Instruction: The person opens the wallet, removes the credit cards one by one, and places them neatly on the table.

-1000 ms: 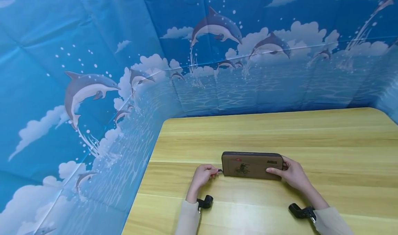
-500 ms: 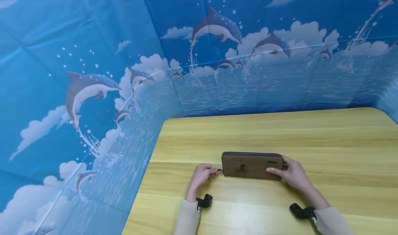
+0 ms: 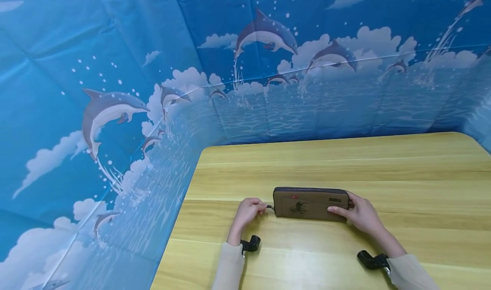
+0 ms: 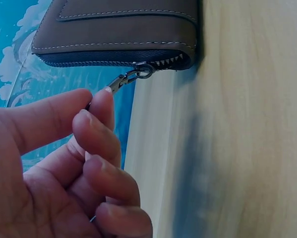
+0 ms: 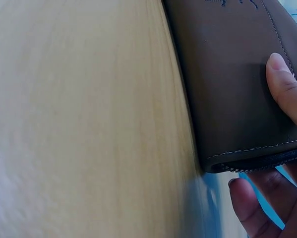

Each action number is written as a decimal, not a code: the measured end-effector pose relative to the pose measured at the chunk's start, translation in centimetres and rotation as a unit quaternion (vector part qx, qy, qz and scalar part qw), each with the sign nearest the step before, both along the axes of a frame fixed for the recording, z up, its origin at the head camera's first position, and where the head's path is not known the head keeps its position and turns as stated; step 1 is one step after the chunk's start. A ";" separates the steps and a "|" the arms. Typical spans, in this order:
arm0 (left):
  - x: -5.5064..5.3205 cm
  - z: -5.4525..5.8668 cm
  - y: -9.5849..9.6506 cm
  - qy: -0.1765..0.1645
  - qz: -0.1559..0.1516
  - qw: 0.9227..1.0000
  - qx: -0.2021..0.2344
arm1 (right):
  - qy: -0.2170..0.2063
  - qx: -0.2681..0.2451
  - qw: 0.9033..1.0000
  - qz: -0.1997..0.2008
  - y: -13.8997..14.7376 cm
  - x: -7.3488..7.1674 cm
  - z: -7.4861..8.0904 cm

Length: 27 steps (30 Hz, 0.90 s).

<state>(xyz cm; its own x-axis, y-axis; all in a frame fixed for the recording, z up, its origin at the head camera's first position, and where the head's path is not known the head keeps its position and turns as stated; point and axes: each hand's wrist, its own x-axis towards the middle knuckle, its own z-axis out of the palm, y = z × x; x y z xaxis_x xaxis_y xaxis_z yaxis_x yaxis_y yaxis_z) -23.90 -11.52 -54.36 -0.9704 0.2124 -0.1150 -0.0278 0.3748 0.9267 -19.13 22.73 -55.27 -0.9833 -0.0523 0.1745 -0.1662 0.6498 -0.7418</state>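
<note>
A brown zip-around wallet (image 3: 307, 209) with a dark horse-and-rider print and a small red tag stands on its long edge on the table. My right hand (image 3: 362, 213) grips its right end, thumb (image 5: 287, 91) across the front and fingers behind. At the wallet's left end, my left hand (image 3: 249, 211) pinches the zipper pull (image 3: 270, 207) between thumb and forefinger. In the left wrist view, a metal clasp (image 4: 123, 79) runs from those fingertips to a ring on the zip slider, near the wallet's lower corner. The zip teeth (image 4: 84, 63) show along that end.
The pale wood table (image 3: 326, 162) reaches back to a blue dolphin-print sheet (image 3: 268, 106), which also hangs on the left. Black wrist-camera mounts (image 3: 251, 243) stick out from both sleeves.
My left hand has shifted slightly left and away from me, and the zipper pull now tilts up toward it. The wallet and my right hand stay nearly still.
</note>
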 end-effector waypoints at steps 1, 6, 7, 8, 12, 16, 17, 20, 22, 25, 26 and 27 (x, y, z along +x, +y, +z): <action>0.0 0.0 0.0 0.002 0.000 1.000 -0.001 | 0.000 0.002 1.000 0.001 0.0 0.0 0.0; -0.1 0.2 0.1 0.008 0.007 1.000 0.001 | 0.006 0.012 1.000 0.001 0.1 -0.1 0.0; -0.1 0.3 0.1 0.008 0.009 1.000 0.003 | 0.007 0.012 1.000 0.001 0.1 -0.1 0.0; -0.1 0.3 0.1 0.009 0.011 1.000 0.005 | 0.007 0.011 1.000 0.001 0.1 -0.1 0.0; -0.2 0.3 0.2 0.020 0.020 1.000 0.007 | 0.010 0.009 1.000 0.005 0.1 -0.1 -0.1; -0.2 0.3 0.3 0.027 0.027 0.999 0.010 | 0.005 0.012 1.000 0.006 0.2 -0.2 -0.1; -0.3 0.4 0.3 0.028 0.028 0.999 0.010 | 0.004 0.013 1.000 0.006 0.2 -0.2 -0.2; -0.3 0.5 0.5 0.030 0.032 0.999 0.014 | 0.003 0.015 1.000 0.005 0.3 -0.2 -0.2; -0.5 0.7 0.6 0.034 0.033 0.999 0.017 | 0.003 0.017 1.000 0.003 0.3 -0.2 -0.2; -0.6 1.0 0.8 0.038 0.034 0.998 0.026 | 0.001 0.019 1.000 0.001 0.3 -0.2 -0.2; -0.7 1.2 0.9 0.040 0.034 0.998 0.029 | 0.001 0.020 1.000 0.001 0.3 -0.2 -0.2; -0.7 1.5 0.9 0.039 0.033 0.998 0.033 | 0.001 0.020 1.000 0.000 0.3 -0.2 -0.2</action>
